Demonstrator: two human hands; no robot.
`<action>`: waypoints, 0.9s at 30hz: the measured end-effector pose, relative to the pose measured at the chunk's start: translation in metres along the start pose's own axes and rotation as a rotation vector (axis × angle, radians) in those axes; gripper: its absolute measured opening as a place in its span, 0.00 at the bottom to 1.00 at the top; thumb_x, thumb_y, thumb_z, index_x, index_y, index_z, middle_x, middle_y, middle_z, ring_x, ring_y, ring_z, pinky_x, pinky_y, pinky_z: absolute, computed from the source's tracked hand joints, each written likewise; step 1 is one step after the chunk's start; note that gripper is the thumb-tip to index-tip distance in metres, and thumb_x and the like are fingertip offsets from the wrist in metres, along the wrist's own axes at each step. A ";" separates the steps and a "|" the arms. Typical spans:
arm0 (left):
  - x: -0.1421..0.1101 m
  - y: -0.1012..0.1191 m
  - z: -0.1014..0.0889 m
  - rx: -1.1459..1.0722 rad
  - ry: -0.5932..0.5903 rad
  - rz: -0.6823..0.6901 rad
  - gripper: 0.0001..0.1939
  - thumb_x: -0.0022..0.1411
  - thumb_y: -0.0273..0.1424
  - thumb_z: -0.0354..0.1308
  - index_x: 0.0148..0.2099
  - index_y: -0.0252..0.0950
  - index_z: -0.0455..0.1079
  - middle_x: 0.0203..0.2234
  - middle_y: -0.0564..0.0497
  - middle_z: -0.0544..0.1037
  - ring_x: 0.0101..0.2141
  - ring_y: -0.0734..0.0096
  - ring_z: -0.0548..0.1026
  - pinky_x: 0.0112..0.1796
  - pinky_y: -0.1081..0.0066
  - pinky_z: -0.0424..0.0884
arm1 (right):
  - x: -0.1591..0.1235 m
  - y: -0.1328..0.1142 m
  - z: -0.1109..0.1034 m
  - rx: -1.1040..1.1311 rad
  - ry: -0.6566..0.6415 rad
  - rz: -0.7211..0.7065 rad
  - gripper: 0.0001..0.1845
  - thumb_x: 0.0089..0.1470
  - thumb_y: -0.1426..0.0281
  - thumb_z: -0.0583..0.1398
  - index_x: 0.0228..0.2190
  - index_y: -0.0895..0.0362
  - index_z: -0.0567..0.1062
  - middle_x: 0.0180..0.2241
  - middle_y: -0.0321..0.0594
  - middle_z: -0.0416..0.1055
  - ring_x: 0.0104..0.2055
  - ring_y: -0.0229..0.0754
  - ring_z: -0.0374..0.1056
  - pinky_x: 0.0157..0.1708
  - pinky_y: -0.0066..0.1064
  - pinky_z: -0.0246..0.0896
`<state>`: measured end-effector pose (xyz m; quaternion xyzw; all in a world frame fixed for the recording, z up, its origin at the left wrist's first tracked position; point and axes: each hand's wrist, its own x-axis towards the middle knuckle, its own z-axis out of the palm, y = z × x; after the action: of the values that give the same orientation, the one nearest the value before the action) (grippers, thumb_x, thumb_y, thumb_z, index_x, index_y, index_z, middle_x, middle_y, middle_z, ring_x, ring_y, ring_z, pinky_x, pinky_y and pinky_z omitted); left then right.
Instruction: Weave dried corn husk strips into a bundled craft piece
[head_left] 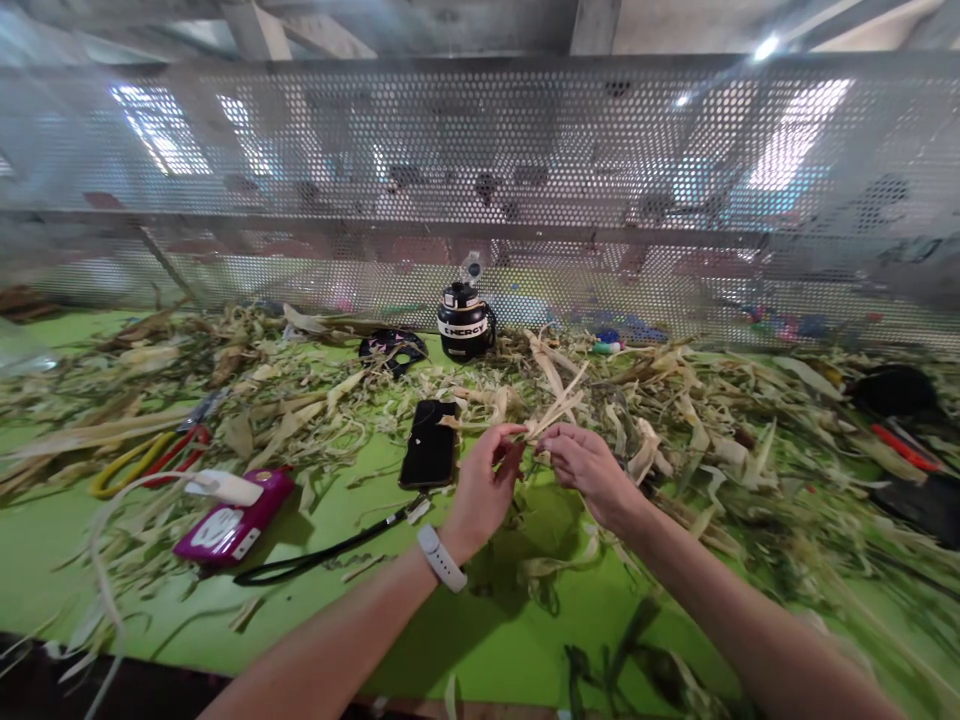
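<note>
Yellow-handled scissors (150, 455) and a glossy magenta power bank (234, 520) lie left on my green table (480, 640), then a flat black phone (430, 443). My left hand (484, 490) and right hand (589, 468) both pinch a dry, papery husk strip (555, 405) above littered husks; a black jug (463, 322) stands behind.

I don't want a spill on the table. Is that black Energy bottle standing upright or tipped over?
Upright. The black bottle stands on its base on the green table by the mesh wall, cap on top, its label reading level.
</note>
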<state>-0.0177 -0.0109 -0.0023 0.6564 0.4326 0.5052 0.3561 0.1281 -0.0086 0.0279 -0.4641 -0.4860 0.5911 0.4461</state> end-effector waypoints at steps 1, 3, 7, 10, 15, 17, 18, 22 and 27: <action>0.000 0.000 0.000 0.045 -0.004 0.055 0.12 0.62 0.29 0.51 0.47 0.34 0.68 0.30 0.49 0.73 0.30 0.73 0.71 0.32 0.73 0.69 | 0.000 -0.002 0.000 0.011 -0.006 0.006 0.08 0.44 0.65 0.58 0.23 0.57 0.66 0.13 0.22 0.45 0.15 0.27 0.38 0.14 0.22 0.33; 0.000 0.001 0.001 0.117 -0.012 0.152 0.11 0.61 0.25 0.51 0.44 0.33 0.70 0.32 0.47 0.73 0.33 0.71 0.72 0.35 0.72 0.69 | -0.002 -0.006 0.000 0.007 -0.012 -0.007 0.08 0.43 0.66 0.59 0.22 0.58 0.67 0.12 0.23 0.47 0.14 0.26 0.39 0.14 0.22 0.32; 0.001 0.005 0.001 0.173 -0.052 0.226 0.09 0.61 0.24 0.51 0.42 0.33 0.71 0.33 0.46 0.74 0.34 0.71 0.72 0.37 0.71 0.69 | -0.004 -0.015 -0.001 0.083 0.015 0.029 0.09 0.40 0.67 0.61 0.21 0.58 0.66 0.12 0.22 0.46 0.13 0.25 0.38 0.14 0.22 0.31; 0.001 0.008 -0.001 0.164 -0.115 0.203 0.09 0.61 0.26 0.52 0.41 0.34 0.72 0.32 0.47 0.75 0.33 0.71 0.72 0.36 0.72 0.68 | -0.004 -0.020 -0.003 0.150 0.014 0.100 0.09 0.38 0.68 0.61 0.22 0.58 0.66 0.11 0.20 0.45 0.13 0.24 0.36 0.13 0.21 0.30; 0.004 0.013 -0.006 0.001 -0.264 -0.027 0.09 0.57 0.29 0.56 0.39 0.32 0.72 0.29 0.48 0.75 0.30 0.72 0.71 0.31 0.74 0.67 | -0.005 -0.021 -0.006 0.169 -0.030 0.122 0.08 0.38 0.68 0.61 0.21 0.58 0.67 0.10 0.20 0.46 0.12 0.24 0.36 0.13 0.20 0.30; 0.006 0.015 -0.007 -0.132 -0.301 -0.188 0.08 0.53 0.31 0.60 0.36 0.32 0.72 0.26 0.50 0.75 0.28 0.73 0.70 0.29 0.74 0.66 | -0.005 -0.020 -0.007 0.160 -0.058 0.127 0.08 0.38 0.68 0.61 0.21 0.58 0.67 0.10 0.21 0.46 0.12 0.24 0.36 0.13 0.20 0.30; 0.007 0.016 -0.009 -0.198 -0.319 -0.270 0.08 0.51 0.32 0.61 0.34 0.32 0.72 0.25 0.50 0.75 0.27 0.74 0.70 0.29 0.74 0.65 | -0.005 -0.020 -0.007 0.156 -0.073 0.132 0.07 0.38 0.68 0.61 0.21 0.58 0.67 0.10 0.21 0.46 0.12 0.24 0.36 0.13 0.20 0.30; 0.009 0.018 -0.013 -0.385 -0.407 -0.508 0.15 0.49 0.40 0.63 0.28 0.31 0.73 0.23 0.49 0.76 0.25 0.75 0.70 0.26 0.75 0.62 | -0.005 -0.017 -0.008 0.165 -0.113 0.150 0.06 0.38 0.69 0.60 0.21 0.58 0.67 0.09 0.21 0.47 0.11 0.25 0.35 0.12 0.20 0.29; 0.009 0.017 -0.012 -0.420 -0.423 -0.503 0.17 0.39 0.39 0.70 0.26 0.31 0.74 0.19 0.52 0.74 0.22 0.79 0.65 0.26 0.75 0.60 | -0.004 -0.013 -0.008 0.178 -0.171 0.155 0.06 0.38 0.69 0.60 0.21 0.59 0.68 0.09 0.21 0.46 0.12 0.24 0.34 0.12 0.20 0.30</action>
<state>-0.0247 -0.0080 0.0191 0.5323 0.3842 0.3331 0.6768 0.1377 -0.0093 0.0404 -0.4066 -0.4306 0.7021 0.3953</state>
